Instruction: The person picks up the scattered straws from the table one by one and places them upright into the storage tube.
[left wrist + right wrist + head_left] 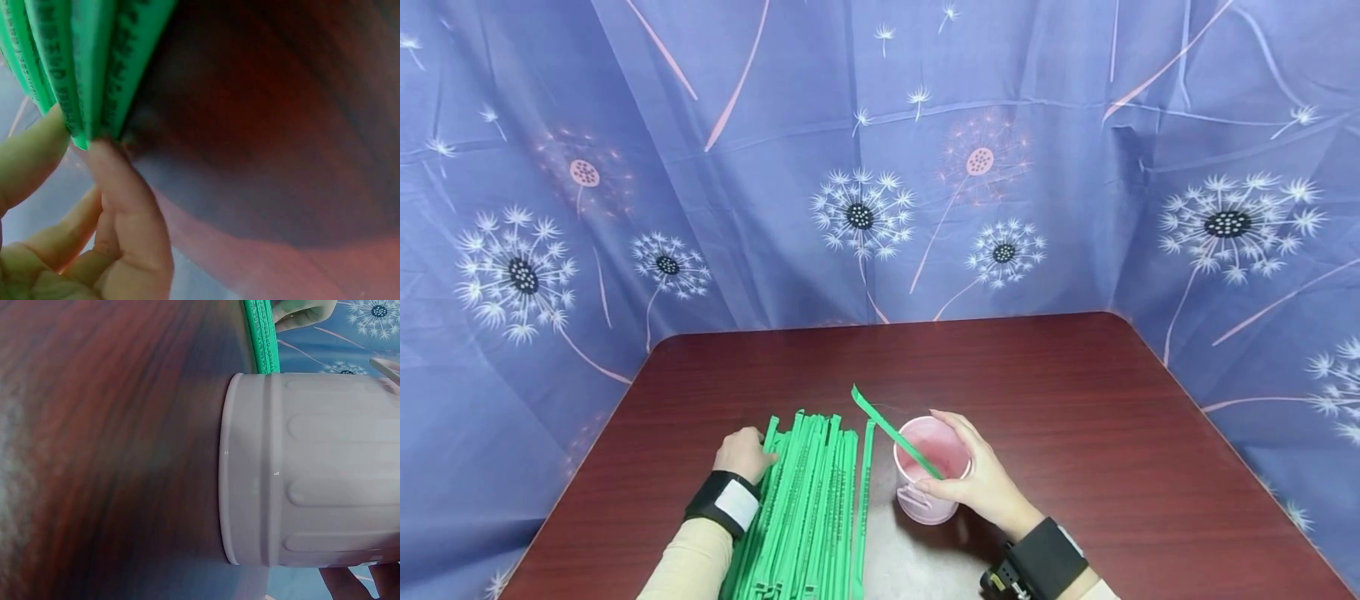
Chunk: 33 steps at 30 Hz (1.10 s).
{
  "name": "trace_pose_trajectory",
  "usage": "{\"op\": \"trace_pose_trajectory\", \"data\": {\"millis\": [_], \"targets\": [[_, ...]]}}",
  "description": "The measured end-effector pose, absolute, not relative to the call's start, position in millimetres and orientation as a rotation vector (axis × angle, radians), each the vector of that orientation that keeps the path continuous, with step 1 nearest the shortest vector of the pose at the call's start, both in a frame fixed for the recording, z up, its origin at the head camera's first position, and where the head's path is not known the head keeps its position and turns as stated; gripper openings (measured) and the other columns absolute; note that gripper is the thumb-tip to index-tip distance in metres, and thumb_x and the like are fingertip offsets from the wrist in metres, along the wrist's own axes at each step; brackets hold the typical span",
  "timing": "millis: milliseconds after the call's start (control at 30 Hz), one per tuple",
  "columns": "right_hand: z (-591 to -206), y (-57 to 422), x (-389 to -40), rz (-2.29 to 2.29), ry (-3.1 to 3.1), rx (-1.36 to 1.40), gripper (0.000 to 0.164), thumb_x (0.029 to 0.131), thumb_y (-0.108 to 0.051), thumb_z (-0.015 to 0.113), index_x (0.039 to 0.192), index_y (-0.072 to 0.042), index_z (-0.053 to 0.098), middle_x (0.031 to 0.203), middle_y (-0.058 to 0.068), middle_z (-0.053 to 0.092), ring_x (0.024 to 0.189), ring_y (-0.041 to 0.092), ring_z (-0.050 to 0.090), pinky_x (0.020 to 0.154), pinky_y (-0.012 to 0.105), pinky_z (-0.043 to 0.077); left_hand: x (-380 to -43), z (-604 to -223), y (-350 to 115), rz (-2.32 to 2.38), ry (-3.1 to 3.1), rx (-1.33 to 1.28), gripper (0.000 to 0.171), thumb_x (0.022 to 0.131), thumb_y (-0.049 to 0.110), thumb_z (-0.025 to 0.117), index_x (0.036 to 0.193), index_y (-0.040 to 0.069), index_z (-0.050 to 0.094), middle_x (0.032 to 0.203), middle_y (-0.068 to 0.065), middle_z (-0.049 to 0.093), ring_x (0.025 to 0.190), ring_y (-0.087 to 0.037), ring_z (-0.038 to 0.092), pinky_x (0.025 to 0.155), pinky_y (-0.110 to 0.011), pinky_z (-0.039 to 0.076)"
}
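A pile of long, thin green packets with black print lies on the table. At its far left corner is my left hand; in the left wrist view its curled thumb and finger pinch the ends of a few packets. My right hand grips a pink cup from the right, thumb at the near rim and fingers at the far side. One green packet leans out of the cup toward the upper left, its lower end close to the thumb. The cup's ribbed side fills much of the right wrist view.
A single green packet lies along the right side of the pile, between it and the cup. The dark red wooden table extends behind and to both sides. A blue dandelion-print cloth hangs around the table's edges.
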State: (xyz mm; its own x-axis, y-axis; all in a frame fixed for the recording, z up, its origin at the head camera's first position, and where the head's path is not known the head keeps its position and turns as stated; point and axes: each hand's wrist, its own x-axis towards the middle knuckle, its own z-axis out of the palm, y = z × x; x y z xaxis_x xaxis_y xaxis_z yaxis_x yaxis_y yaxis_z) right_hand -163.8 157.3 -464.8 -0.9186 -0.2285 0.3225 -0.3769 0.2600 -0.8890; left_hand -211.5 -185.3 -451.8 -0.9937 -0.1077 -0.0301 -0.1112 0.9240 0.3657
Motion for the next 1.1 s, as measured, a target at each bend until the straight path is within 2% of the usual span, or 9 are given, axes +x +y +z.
{"op": "trace_pose_trajectory", "data": {"millis": [267,400,600,733,867,1033,1100], "targets": [[-465,159,-163,1.694,-2.400,0.573,0.083,0.069,-0.019,0.090,0.141,-0.017,0.050,0.136,0.008,0.054,0.110,0.030,0.059,0.090,0.032,0.055,-213,-452,-187,0.733,3.006,-0.255,0.029,0.080,0.017,0.081,0.097,-0.004,0.071,0.096,-0.022,0.072,0.090,-0.040,0.067,0.079,-0.050,0.054],[-465,160,-164,1.706,-2.398,0.571,0.083,0.069,-0.018,0.090,0.142,-0.018,0.050,0.136,0.009,0.053,0.111,0.030,0.058,0.091,0.033,0.055,-212,-448,-186,0.763,3.000,-0.256,0.026,0.082,0.018,0.079,0.095,-0.003,0.071,0.093,-0.020,0.072,0.087,-0.036,0.066,0.076,-0.048,0.054],[-465,160,-164,1.694,-2.400,0.567,0.083,0.069,-0.019,0.090,0.141,-0.018,0.050,0.136,0.009,0.054,0.111,0.030,0.058,0.091,0.033,0.054,-215,-444,-187,0.799,3.017,-0.233,0.027,0.085,0.019,0.075,0.099,-0.004,0.071,0.092,-0.018,0.072,0.085,-0.033,0.067,0.074,-0.046,0.054],[-465,159,-164,1.681,-2.409,0.566,0.083,0.069,-0.020,0.091,0.142,-0.019,0.050,0.136,0.007,0.054,0.111,0.030,0.059,0.091,0.033,0.054,-213,-425,-186,0.912,3.026,-0.167,0.029,0.088,0.021,0.071,0.103,-0.004,0.070,0.090,-0.018,0.072,0.082,-0.031,0.068,0.071,-0.044,0.054],[-464,157,-164,1.744,-2.399,0.574,0.084,0.069,-0.019,0.090,0.142,-0.020,0.048,0.137,0.004,0.054,0.112,0.031,0.058,0.092,0.033,0.054,-208,-395,-185,1.113,3.011,-0.113,0.033,0.092,0.025,0.068,0.111,-0.003,0.069,0.096,-0.019,0.072,0.079,-0.029,0.069,0.065,-0.038,0.054],[-463,156,-163,1.772,-2.372,0.583,0.084,0.068,-0.017,0.090,0.141,-0.018,0.049,0.136,0.005,0.054,0.111,0.031,0.059,0.092,0.034,0.054,-202,-362,-175,1.481,2.941,-0.059,0.034,0.093,0.027,0.069,0.116,0.001,0.068,0.098,-0.017,0.072,0.069,-0.015,0.071,0.064,-0.029,0.060],[-464,156,-163,1.755,-2.371,0.587,0.084,0.068,-0.017,0.090,0.141,-0.017,0.049,0.135,0.005,0.054,0.110,0.030,0.059,0.091,0.033,0.054,-199,-354,-168,1.686,2.841,-0.050,0.034,0.092,0.026,0.071,0.114,0.001,0.068,0.097,-0.013,0.073,0.068,-0.010,0.070,0.066,-0.028,0.061]]}}
